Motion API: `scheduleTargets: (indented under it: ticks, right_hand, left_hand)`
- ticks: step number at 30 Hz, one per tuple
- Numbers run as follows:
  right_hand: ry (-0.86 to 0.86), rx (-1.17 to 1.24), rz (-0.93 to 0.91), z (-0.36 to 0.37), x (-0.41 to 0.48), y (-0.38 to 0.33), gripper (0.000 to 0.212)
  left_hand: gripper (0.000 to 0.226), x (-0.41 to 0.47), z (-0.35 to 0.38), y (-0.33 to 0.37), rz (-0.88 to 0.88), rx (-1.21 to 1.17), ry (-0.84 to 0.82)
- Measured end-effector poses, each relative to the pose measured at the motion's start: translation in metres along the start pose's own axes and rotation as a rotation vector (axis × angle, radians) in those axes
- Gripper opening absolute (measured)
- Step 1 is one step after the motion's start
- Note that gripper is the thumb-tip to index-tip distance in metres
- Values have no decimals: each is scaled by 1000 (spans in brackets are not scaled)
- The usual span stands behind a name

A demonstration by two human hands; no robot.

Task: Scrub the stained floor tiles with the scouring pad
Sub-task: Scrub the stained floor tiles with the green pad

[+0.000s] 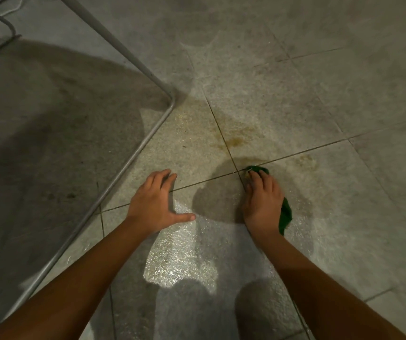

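My right hand (263,202) presses a green scouring pad (285,213) flat on the grey floor tiles, right where two grout lines cross. The pad shows past my fingertips and along the outer edge of my palm. A yellow-brown stain (233,141) spreads over the tiles just beyond the pad, along the grout line. A fainter stain (305,159) lies to the right of the crossing. My left hand (155,204) rests flat on the floor with fingers spread, holding nothing, about a hand's width left of the right one.
A grey metal tube frame (128,165) runs diagonally along the floor to my left and bends at a corner (171,98) further ahead. A wet, glistening patch (184,253) lies between my forearms. Large shadows cover the floor on the left.
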State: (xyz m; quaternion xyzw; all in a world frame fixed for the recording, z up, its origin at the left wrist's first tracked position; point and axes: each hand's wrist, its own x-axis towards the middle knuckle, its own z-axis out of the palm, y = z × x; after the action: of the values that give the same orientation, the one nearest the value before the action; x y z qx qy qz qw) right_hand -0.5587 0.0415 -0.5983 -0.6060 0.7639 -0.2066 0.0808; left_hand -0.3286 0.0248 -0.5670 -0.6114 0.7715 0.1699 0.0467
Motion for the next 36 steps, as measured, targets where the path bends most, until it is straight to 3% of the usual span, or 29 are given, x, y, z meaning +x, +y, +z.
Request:
scheduleTargets:
  ticks: [2, 6, 9, 11, 15, 20, 22, 26, 29, 32, 36]
  right_hand:
    - [-28, -10, -8, 5, -6, -13, 32]
    - [-175, 11, -334, -3, -23, -4, 38]
    - [-241, 9, -402, -20, -26, 20, 40]
    - [-196, 11, -337, -30, -28, 39, 40]
    - [-1, 12, -25, -32, -27, 59, 35]
    - [86, -56, 379, -8, -11, 8, 42]
    - [58, -33, 315, 2, -9, -6, 43]
    - [-108, 114, -152, -4, -19, 3, 39]
    - [-175, 110, -312, -24, -26, 34, 39]
    - [-89, 99, -204, -38, -29, 72, 40]
    - [115, 71, 94, -35, -15, 85, 40]
  left_hand:
    - [129, 0, -2, 1, 1, 17, -5]
    - [130, 0, -8, 9, 0, 58, -13]
    - [123, 7, -12, 19, -33, 34, -19]
    - [114, 13, -13, 27, -57, -9, -10]
    - [116, 20, -10, 44, -140, -152, -71]
    - [127, 21, -6, 54, -165, 13, -127]
    - [127, 19, -7, 56, -156, 66, -121]
    - [127, 18, -5, 57, -163, 77, -95]
    - [129, 19, -3, 55, -167, 37, -89]
    - [129, 19, -1, 53, -177, -31, -81]
    - [129, 21, 0, 53, -186, -99, -64]
